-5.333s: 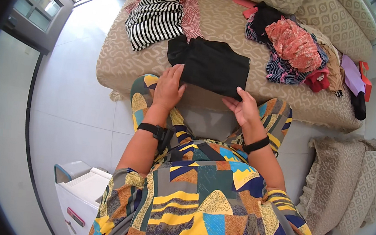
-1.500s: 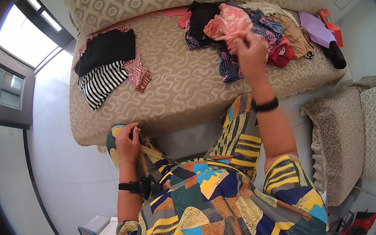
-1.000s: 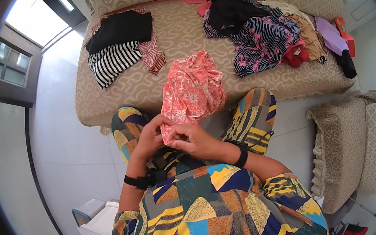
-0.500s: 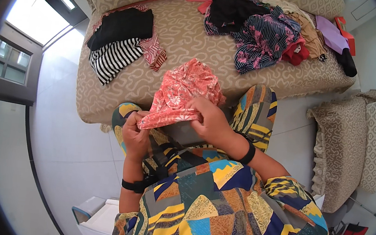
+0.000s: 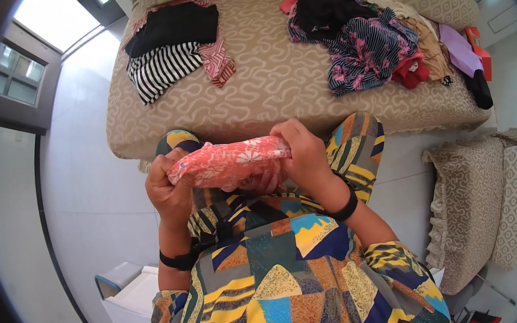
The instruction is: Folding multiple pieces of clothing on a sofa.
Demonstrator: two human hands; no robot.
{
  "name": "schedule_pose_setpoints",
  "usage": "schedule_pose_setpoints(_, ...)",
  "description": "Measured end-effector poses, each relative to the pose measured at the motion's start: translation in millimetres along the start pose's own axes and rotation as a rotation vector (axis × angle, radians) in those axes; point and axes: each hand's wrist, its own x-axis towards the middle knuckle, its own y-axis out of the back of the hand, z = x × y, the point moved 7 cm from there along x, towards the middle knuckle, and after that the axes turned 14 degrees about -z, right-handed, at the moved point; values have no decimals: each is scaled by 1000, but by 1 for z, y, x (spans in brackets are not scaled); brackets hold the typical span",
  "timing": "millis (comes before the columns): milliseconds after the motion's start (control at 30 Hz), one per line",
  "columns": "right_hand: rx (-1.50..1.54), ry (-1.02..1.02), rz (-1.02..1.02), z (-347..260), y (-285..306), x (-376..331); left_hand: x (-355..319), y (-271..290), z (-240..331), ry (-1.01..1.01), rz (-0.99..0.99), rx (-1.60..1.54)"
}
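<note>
Stretched between my hands over my lap is a coral garment (image 5: pixel 233 159) with white flowers; I cannot make out which kind of garment it is. My left hand (image 5: pixel 169 183) is closed on its left end. At its right end, my right hand (image 5: pixel 305 156) grips the edge between thumb and fingers. One edge runs taut from hand to hand, and the rest hangs bunched beneath it, partly hidden. Beyond my knees, a black garment (image 5: pixel 178 26), a black-and-white striped garment (image 5: pixel 162 70) and a red patterned one (image 5: pixel 217 62) lie stacked on the sofa.
The sofa (image 5: pixel 254 79) has a beige patterned cover. A heap with a navy floral garment (image 5: pixel 370 53), a black garment (image 5: pixel 327 14) and a lilac piece (image 5: pixel 459 50) lies at its right. A covered armchair (image 5: pixel 464 208) stands at right, a white box (image 5: pixel 130 299) at lower left.
Both hands have moved apart, the left one leftward and nearer me, the right one slightly right and up. The coral garment has swung from lying forward to hanging stretched between them.
</note>
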Motion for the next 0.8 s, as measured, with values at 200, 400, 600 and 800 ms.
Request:
schedule_pose_setpoints(200,-28,-116,81,35,-2,-7,-7,21,17,1,227,61)
schedule_pose_setpoints(400,-120,-138,231,66,39,-14,-6,66,67,-153,319,19)
schedule_pose_setpoints(600,-43,-106,457,46,106,-13,-3,78,90,-277,274,75)
schedule_pose_setpoints(800,451,-31,436,42,128,-19,-10,104,54,110,548,317)
